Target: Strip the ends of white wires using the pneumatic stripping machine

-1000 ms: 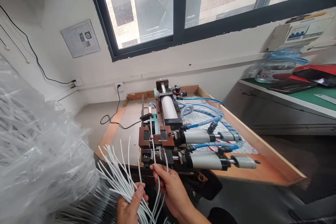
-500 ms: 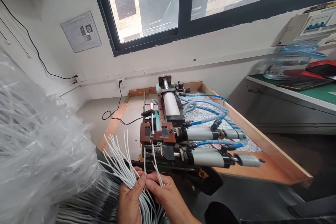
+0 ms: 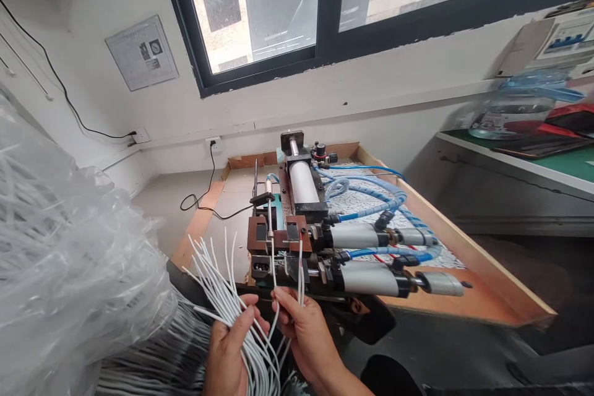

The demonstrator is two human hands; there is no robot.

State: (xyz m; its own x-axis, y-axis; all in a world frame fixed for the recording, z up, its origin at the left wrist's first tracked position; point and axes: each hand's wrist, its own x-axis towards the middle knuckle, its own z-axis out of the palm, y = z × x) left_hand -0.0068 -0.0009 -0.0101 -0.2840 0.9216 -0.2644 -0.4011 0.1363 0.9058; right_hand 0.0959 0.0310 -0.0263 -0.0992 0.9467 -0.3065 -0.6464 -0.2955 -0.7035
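A bundle of thin white cables (image 3: 218,284) fans out of my left hand (image 3: 228,349), whose fingers are wrapped round it. My right hand (image 3: 310,334) pinches one white cable (image 3: 273,269) between thumb and fingertips. That cable points up to the brown jaw blocks of a pneumatic machine (image 3: 279,240); whether its tip is inside the jaws I cannot tell. Another pair of white cables (image 3: 301,272) rises from behind the right fingers, also held in that hand. The lower ends of the bundle hang down below both hands.
Clear plastic sheeting (image 3: 69,247) covers a large pile of cables on the left. The machine's silver cylinders (image 3: 369,278) and blue air hoses (image 3: 385,198) spread right, inside a wooden-edged tray (image 3: 492,269). A green-topped table (image 3: 557,164) stands at the right.
My right hand has moved slightly right and up, away from the left thumb, taking one cable towards the jaws. The two cables in it now stand further right.
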